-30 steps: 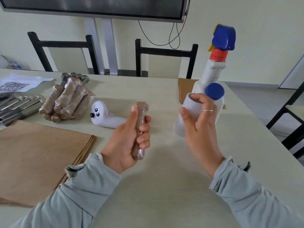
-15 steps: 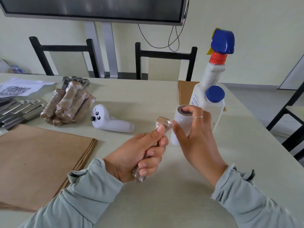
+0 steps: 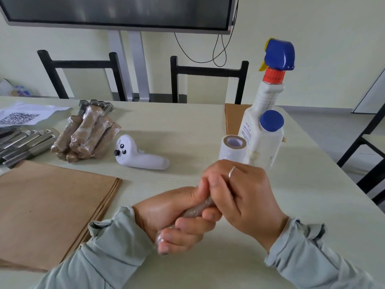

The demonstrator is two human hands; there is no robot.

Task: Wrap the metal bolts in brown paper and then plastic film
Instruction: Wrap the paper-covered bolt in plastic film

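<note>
Right now both hands are closed round one wrapped bolt (image 3: 199,210), held just above the table (image 3: 187,126) near its front edge. The left hand (image 3: 177,217) grips the lower end with fingers curled under; the right hand (image 3: 239,190) clasps the upper end, seemingly pressing the film down. Only a short glossy stretch of the bolt shows between them.

The film roll (image 3: 233,150) stands just beyond the hands, close to the bottles (image 3: 264,130). Whether a tail of film runs to it, I cannot tell; if one does, a tug might tip the roll into them. A loose film end, poorly smoothed, could peel open once set down. The bolt looks heavy and slick, so a slackened grip might drop it.

Finished bundles (image 3: 87,136) lie far left, bare bolts (image 3: 23,144) beside them, paper (image 3: 52,205) in front.
</note>
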